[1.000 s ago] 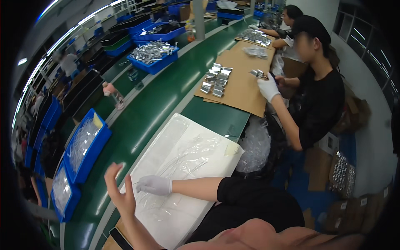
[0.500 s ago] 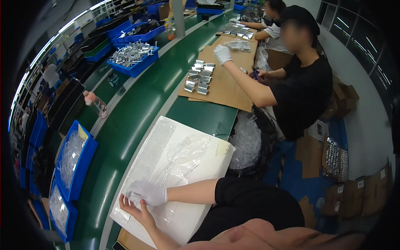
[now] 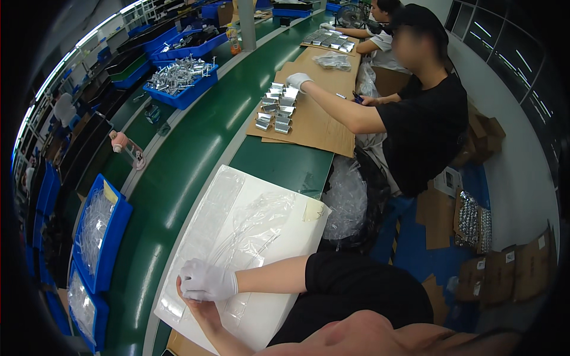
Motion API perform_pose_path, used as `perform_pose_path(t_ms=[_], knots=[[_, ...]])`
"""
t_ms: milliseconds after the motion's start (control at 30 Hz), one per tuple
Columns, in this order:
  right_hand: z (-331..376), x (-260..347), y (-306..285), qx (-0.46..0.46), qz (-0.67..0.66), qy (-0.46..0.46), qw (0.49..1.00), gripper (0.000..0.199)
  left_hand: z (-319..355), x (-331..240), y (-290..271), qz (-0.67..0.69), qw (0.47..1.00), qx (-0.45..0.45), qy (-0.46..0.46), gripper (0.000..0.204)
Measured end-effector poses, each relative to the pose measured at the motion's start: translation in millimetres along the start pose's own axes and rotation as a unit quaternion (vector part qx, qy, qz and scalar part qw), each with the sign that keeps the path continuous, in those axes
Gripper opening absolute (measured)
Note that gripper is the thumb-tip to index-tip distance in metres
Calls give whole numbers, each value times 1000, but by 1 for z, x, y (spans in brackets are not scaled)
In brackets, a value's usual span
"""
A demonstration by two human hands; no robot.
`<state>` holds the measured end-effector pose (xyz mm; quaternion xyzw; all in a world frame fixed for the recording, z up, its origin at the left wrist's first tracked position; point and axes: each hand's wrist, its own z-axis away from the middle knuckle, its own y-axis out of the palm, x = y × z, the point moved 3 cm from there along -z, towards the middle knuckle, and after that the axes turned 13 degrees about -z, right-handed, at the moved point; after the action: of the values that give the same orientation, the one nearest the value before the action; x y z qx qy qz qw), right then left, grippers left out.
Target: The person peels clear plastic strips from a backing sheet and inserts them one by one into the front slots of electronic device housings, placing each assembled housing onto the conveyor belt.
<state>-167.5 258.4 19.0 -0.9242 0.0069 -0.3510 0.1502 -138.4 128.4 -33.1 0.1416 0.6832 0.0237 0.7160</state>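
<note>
Over the near end of a white board (image 3: 222, 329), my two hands meet. My right hand (image 3: 208, 280), in a white glove, is closed with its fingers curled in. Whatever it grips, if anything, is hidden. My left hand (image 3: 202, 310) is bare and presses against the glove from the near left; most of its fingers are out of sight behind it. Clear plastic bags (image 3: 261, 222) lie flat on the board just beyond my hands, partly under my right forearm. A pale yellow paper note (image 3: 313, 210) sits at the board's far right corner.
Blue bins (image 3: 122, 228) of clear plastic stand across the green conveyor (image 3: 160, 225). A blue bin of metal parts (image 3: 181, 77) is farther off. At right, a co-worker (image 3: 427, 113) reaches over shiny metal pieces (image 3: 276, 107) on cardboard. A black-lined bag of plastic (image 3: 347, 202) stands beside the board.
My left hand's fingers, spread apart before, have come in against the glove and are mostly hidden now. My gloved hand has closed more tightly. The co-worker's gloved hand has moved to the metal pieces.
</note>
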Motion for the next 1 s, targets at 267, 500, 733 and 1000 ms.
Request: perform_pose_path(t_ms=[267,500,733,1000], knots=[[2,-1,1,-22,-35,-16,999,13,-1,12,-12,22,999,23,-22,90],[5,-4,4,-21,-41,-11,999,11,-1,12,-10,45,999,5,-26,90],[2,3,7,-56,-41,-23,997,13,-2,-6,-4,57,997,-49,11,97],[2,1,5,-73,-38,-35,996,19,-3,-12,-5,50,998,-40,15,106]])
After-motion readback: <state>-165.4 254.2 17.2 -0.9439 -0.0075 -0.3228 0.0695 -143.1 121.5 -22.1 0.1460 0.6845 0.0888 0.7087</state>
